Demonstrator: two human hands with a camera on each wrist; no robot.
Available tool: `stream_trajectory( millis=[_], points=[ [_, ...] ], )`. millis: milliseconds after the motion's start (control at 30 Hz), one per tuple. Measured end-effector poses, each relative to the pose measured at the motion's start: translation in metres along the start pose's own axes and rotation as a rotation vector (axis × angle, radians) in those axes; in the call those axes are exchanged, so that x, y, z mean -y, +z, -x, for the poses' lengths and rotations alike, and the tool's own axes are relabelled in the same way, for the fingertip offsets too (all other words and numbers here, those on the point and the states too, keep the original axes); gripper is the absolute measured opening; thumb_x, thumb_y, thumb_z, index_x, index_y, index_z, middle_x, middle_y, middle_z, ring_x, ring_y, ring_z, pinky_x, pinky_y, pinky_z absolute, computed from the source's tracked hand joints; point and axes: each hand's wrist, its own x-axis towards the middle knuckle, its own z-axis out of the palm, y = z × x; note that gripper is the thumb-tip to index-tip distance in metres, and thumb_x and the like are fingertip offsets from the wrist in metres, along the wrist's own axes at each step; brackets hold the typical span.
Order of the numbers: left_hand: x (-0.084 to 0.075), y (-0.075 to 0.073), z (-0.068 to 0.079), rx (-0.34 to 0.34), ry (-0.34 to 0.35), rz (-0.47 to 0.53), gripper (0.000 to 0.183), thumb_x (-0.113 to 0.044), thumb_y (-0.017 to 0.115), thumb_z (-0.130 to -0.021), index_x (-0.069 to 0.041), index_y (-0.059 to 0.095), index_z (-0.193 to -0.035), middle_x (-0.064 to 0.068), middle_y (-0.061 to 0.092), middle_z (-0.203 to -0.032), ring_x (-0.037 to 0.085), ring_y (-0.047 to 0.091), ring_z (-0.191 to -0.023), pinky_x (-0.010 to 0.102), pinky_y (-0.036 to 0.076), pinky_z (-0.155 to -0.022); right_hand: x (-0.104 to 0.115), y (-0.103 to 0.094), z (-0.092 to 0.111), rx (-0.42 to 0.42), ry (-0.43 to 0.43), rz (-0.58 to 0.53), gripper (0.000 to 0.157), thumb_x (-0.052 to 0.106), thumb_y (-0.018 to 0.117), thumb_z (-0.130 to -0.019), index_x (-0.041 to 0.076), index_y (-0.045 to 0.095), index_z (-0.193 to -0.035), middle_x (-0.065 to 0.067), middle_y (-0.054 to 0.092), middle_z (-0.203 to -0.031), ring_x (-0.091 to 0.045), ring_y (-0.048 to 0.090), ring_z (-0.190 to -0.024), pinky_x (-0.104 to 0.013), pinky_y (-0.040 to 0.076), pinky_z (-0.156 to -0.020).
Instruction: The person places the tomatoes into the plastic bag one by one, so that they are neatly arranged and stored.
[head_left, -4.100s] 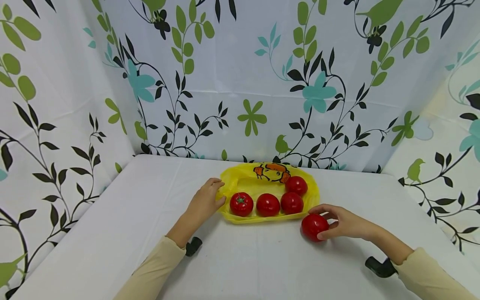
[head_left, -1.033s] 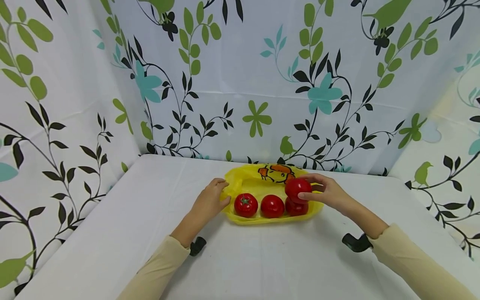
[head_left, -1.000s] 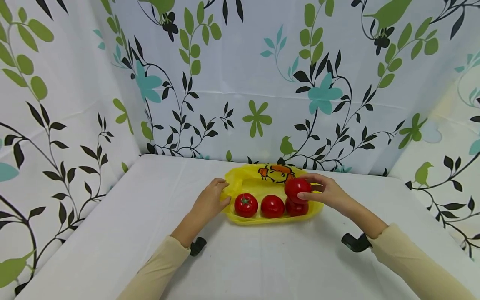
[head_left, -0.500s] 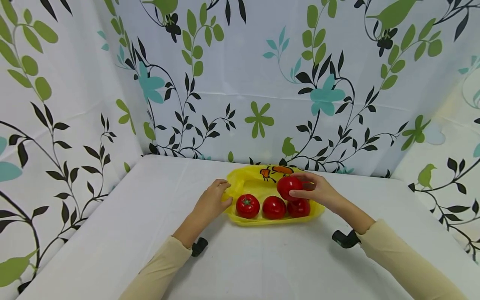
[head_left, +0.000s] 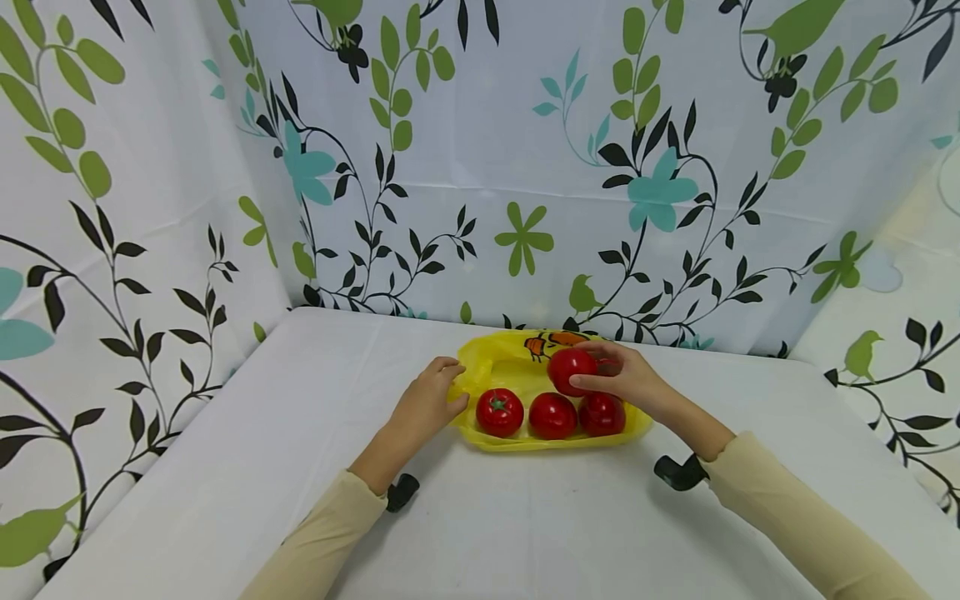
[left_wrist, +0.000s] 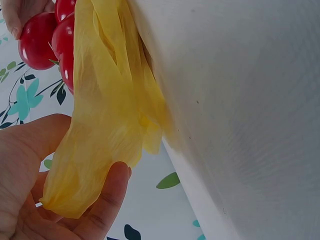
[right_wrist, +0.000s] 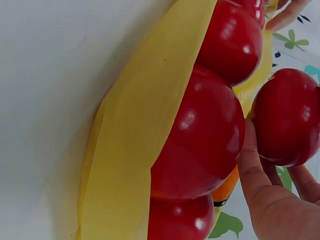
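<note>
A yellow plastic bag [head_left: 480, 357] with a printed cartoon lies opened out on the white table. My left hand [head_left: 426, 402] holds its left end; the left wrist view has the thin yellow film [left_wrist: 107, 100] between thumb and fingers. In a row along the bag's front sit a tomato with a green calyx [head_left: 500, 412], a middle tomato [head_left: 552, 416] and a right tomato [head_left: 602, 414]. Above them my right hand [head_left: 636, 382] grips another glossy red tomato [head_left: 572, 372]. Behind its fingers a bit of red shows, mostly hidden. In the right wrist view, fingers cup the held tomato [right_wrist: 287, 117].
The white tablecloth [head_left: 525, 525] spreads in front of the bag. A patterned curtain [head_left: 450, 167] with leaves and birds hangs behind and at both sides. Black wrist mounts [head_left: 681, 472] show under both sleeves.
My right hand has carried its tomato from the table at the bag's front right corner up over the bag, then slightly left. My left hand has stayed at the bag's left end.
</note>
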Motion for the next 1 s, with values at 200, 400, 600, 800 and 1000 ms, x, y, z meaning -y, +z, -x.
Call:
stream_trajectory(
  millis=[200, 400, 600, 800, 1000],
  points=[
    [-0.001, 0.001, 0.000, 0.001, -0.003, 0.006, 0.043, -0.014, 0.071, -0.089, 0.004, 0.061, -0.126, 0.017, 0.055, -0.131, 0.030, 0.060, -0.115, 0.040, 0.051, -0.098, 0.000, 0.004, -0.006, -0.021, 0.012, -0.008, 0.065, 0.033, 0.075, -0.086, 0.011, 0.048, -0.141, -0.018, 0.053, -0.136, -0.036, 0.052, -0.122, -0.047, 0.053, -0.094],
    [-0.003, 0.001, 0.000, 0.011, -0.009, 0.010, 0.043, -0.014, 0.071, -0.089, 0.004, 0.060, -0.127, 0.017, 0.055, -0.132, 0.030, 0.060, -0.115, 0.039, 0.051, -0.097, -0.003, 0.008, -0.010, -0.021, -0.008, -0.022, 0.063, 0.032, 0.075, -0.086, 0.011, 0.049, -0.140, -0.017, 0.053, -0.135, -0.036, 0.050, -0.123, -0.048, 0.054, -0.093],
    [-0.003, 0.000, 0.000, 0.016, -0.011, 0.000, 0.044, -0.015, 0.071, -0.089, 0.004, 0.060, -0.127, 0.018, 0.055, -0.132, 0.030, 0.060, -0.116, 0.040, 0.051, -0.097, -0.002, 0.012, -0.016, -0.009, -0.022, -0.028, 0.065, 0.032, 0.076, -0.085, 0.013, 0.049, -0.140, -0.015, 0.052, -0.136, -0.035, 0.052, -0.122, -0.047, 0.053, -0.094],
    [-0.003, -0.001, 0.000, 0.019, -0.017, 0.001, 0.044, -0.016, 0.071, -0.089, 0.004, 0.060, -0.127, 0.018, 0.054, -0.132, 0.030, 0.060, -0.116, 0.040, 0.051, -0.098, 0.000, 0.015, -0.022, 0.001, -0.035, -0.017, 0.064, 0.034, 0.075, -0.085, 0.013, 0.050, -0.140, -0.015, 0.053, -0.135, -0.034, 0.054, -0.121, -0.046, 0.052, -0.096],
    [-0.002, -0.001, 0.001, 0.016, -0.016, 0.007, 0.044, -0.015, 0.071, -0.089, 0.004, 0.060, -0.127, 0.018, 0.055, -0.132, 0.030, 0.061, -0.114, 0.040, 0.052, -0.097, 0.002, 0.019, -0.027, 0.007, -0.037, 0.003, 0.064, 0.032, 0.075, -0.086, 0.009, 0.049, -0.140, -0.017, 0.054, -0.133, -0.033, 0.057, -0.117, -0.046, 0.052, -0.096]
  ],
)
